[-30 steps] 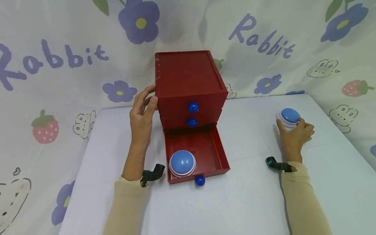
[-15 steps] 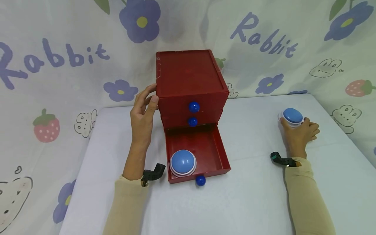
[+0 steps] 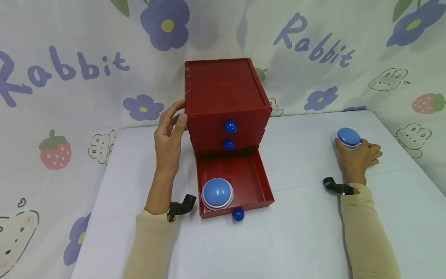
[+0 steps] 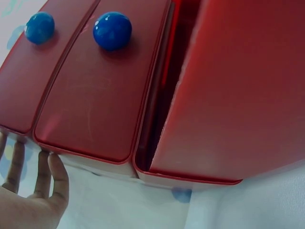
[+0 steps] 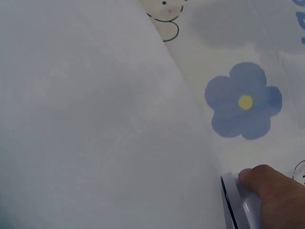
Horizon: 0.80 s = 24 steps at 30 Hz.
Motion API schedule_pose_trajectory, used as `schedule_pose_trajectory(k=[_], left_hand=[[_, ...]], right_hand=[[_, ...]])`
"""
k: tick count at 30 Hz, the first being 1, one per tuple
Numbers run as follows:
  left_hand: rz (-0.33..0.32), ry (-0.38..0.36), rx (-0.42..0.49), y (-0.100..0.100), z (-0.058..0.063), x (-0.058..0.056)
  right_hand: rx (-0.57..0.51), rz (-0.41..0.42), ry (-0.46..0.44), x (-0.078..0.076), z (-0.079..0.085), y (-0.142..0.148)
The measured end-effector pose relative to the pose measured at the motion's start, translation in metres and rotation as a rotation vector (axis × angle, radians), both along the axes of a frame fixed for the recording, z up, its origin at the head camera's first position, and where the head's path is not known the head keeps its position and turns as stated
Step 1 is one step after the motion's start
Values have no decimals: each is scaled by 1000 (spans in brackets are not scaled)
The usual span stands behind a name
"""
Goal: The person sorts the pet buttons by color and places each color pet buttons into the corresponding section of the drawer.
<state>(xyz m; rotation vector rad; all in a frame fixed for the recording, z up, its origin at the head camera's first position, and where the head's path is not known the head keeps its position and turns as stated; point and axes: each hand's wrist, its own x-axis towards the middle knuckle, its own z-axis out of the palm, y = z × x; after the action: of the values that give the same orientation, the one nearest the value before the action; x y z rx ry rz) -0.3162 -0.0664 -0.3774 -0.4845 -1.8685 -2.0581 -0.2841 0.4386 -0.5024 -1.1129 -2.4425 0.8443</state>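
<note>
At the right of the table, my right hand (image 3: 357, 161) holds a push button (image 3: 349, 137) with a blue dome and white base, thumb at its left side and fingers at its right. The right wrist view shows the thumb (image 5: 267, 183) against the white base (image 5: 238, 202). My left hand (image 3: 168, 135) touches the left side of a red drawer cabinet (image 3: 223, 87), its fingers fairly straight. The cabinet's bottom drawer (image 3: 245, 182) is pulled out, and a second blue push button (image 3: 217, 192) sits in its front left corner.
The two upper drawers are closed, each with a round blue knob (image 3: 230, 127). Another blue knob (image 3: 238, 215) sticks out from the pulled-out drawer's front. A printed curtain (image 3: 87, 100) hangs behind the white table (image 3: 296, 232).
My right hand has shifted slightly to the right and sits closer around the push button. The left hand, cabinet and drawer have stayed in place.
</note>
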Motion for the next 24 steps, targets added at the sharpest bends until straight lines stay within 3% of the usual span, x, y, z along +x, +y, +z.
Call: schedule_pose_trajectory(k=[5, 13, 24], left_hand=[[-1, 4, 2, 0, 1, 0], [-8, 4, 2, 0, -1, 0], [-8, 7, 1, -2, -2, 0]], right_hand=[[16, -6, 9, 0, 1, 2], [-24, 2, 187, 7, -4, -4], [-68, 107, 181, 13, -3, -37]])
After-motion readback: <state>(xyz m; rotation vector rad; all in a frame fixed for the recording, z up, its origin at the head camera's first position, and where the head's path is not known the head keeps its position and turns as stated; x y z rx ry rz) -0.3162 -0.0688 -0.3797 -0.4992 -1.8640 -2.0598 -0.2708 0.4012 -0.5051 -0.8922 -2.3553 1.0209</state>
